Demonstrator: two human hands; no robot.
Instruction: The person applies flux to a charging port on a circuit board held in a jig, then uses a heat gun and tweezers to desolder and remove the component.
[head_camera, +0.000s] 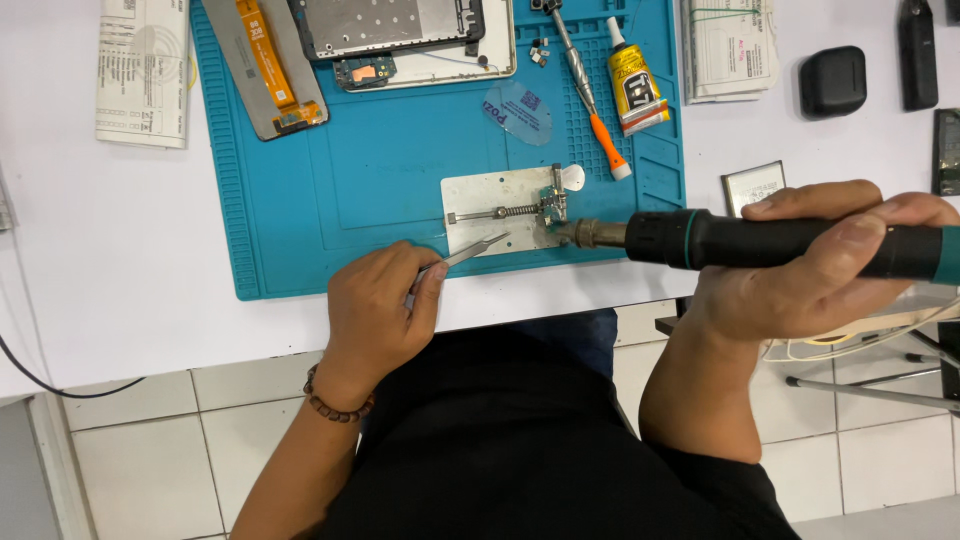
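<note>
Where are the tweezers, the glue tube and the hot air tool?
tweezers (470, 252), head view, on the metal shaft.
glue tube (636, 92), head view, on its yellow body.
hot air tool (760, 241), head view, on the black handle.

A: Which packages and labels are seen?

B: A yellow glue tube (637, 88) with a black label and white cap is laid at the blue mat's (400, 190) right edge. A clear oval sticker (520, 110) is stuck on the mat nearby.

A: And off the mat?

B: Printed paper packets (143, 70) are laid at far left, and a banded bundle (730, 48) at upper right.
</note>
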